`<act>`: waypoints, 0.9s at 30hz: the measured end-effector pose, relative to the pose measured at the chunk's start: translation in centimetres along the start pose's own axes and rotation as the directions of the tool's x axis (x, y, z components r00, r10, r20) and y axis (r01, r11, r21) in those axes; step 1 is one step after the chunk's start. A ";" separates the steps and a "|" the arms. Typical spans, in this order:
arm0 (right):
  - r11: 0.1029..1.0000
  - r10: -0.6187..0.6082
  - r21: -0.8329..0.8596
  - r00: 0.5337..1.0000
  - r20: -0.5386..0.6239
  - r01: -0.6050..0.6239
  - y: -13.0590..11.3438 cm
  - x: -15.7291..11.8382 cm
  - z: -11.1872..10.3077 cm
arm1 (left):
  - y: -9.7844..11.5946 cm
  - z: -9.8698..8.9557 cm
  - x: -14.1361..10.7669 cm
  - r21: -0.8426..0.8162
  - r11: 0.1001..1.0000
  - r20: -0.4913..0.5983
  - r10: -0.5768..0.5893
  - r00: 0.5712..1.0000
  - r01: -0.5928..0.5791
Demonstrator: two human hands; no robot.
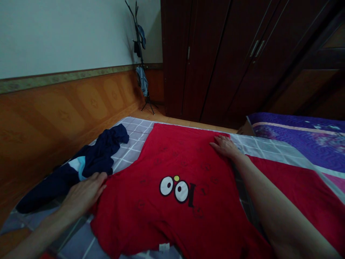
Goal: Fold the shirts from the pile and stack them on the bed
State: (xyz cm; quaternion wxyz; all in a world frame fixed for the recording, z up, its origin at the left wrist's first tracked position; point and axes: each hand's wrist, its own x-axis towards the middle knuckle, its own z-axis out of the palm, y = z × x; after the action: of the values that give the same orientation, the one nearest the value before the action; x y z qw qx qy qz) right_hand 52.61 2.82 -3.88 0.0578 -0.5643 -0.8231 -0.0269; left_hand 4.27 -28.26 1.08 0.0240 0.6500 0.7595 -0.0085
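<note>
A red T-shirt (167, 219) lies spread flat on a grey checked bedsheet (132, 138), printed with cartoon eyes (174, 189) and small faint faces. My left hand (84, 194) rests palm down at the shirt's left edge, beside a crumpled navy garment with a light blue patch (99, 156). My right hand (225, 146) lies flat with fingers spread on the shirt's far right corner, next to the checked sheet. Neither hand grips anything. A small white label (164, 246) shows at the shirt's near edge.
Another red cloth (296, 194) lies along the right, beside a purple quilted bedspread (296, 138). A wood-panelled wall (54, 122) runs along the left. A black coat stand with hanging clothes (140, 61) and a dark wardrobe (215, 61) stand beyond the bed.
</note>
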 end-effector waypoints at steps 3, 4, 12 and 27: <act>1.000 0.004 -0.002 1.000 0.001 -0.004 -0.1 -0.1 -0.1 | 2.5 -1.0 -1.0 0.003 0.966 -0.154 0.254 0.955 -0.257; 1.000 0.004 -0.003 1.000 0.001 -0.004 -0.1 -0.1 -0.1 | 4.1 -1.5 -1.7 -0.046 0.922 -0.177 0.371 0.912 -0.384; 1.000 -0.001 -0.007 1.000 0.002 0.001 -0.3 -0.2 -0.2 | 15.8 -1.4 -4.7 -0.123 0.592 0.092 0.806 0.585 -0.797; 0.999 0.034 0.014 0.999 0.012 -0.034 -0.4 -0.4 -0.3 | 18.9 -2.3 -2.9 -0.316 0.503 0.117 0.862 0.493 -0.805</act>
State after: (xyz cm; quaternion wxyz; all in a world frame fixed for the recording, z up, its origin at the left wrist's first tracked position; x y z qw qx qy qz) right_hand 52.45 2.26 -3.64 0.0575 -0.5779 -0.8139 -0.0166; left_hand 23.38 -28.14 3.87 0.1954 0.9226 0.3325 0.0029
